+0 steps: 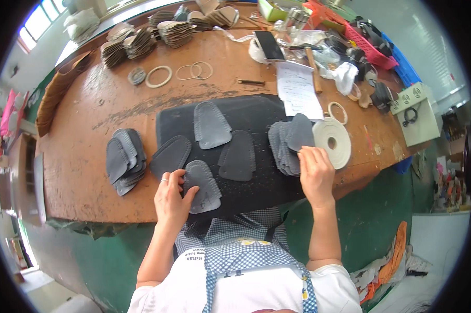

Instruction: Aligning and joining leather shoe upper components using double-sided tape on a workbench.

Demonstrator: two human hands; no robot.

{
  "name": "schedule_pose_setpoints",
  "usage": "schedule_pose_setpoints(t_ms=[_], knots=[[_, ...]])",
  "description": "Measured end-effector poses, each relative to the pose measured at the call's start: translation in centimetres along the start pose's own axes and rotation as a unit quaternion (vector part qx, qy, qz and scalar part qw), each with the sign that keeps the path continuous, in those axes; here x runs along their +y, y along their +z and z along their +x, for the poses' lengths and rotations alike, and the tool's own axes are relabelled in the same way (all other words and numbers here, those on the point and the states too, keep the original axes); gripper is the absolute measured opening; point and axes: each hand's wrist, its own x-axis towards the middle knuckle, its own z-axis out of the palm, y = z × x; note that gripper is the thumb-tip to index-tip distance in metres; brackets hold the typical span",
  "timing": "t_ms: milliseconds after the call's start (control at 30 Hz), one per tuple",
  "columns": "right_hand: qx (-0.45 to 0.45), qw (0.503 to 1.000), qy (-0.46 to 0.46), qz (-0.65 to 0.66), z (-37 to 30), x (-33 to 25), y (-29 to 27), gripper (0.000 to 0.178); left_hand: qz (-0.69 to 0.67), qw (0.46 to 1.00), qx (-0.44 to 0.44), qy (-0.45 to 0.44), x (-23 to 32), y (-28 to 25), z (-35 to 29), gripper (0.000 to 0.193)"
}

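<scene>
Workshop, head view: worn brown tabletop (84,172) with a black mat (256,112) in front of the person. Left hand (172,197) lies flat, fingers spread, pressing the near grey shoe-tongue piece (207,189) at the mat's front edge; grip open, nothing pinched. Right hand (316,172) has fingertips on the right stack of grey pieces (289,143), just beside a white tape roll (333,141); looks like it's thumbing the top piece, grip closure — cannot tell. Three more single pieces lie on the mat; another stack (125,159) sits left of it. Judgement: pieces are thin, light, floppy, perforated at the edge; best pinched at the rim or slid off the stack.
</scene>
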Motion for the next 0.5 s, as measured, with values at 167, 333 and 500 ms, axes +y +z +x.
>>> schedule_pose_setpoints(t_ms=[167,333,500], knots=[[-0.004,0.999,0.015,0.051,-0.12,0.69,-0.31,0.006,0.003,1.0,0.003,0.018,-0.44,0.2,-0.16,0.049],[0.006,0.999,0.01,0.047,-0.08,0.39,0.0,0.012,0.011,1.0,0.003,0.021,-0.69,0.23,-0.3,0.047],[0.003,0.999,0.009,0.036,-0.2,0.5,0.07,0.012,-0.001,1.0,-0.001,0.009,-0.2,0.12,-0.55,0.045]])
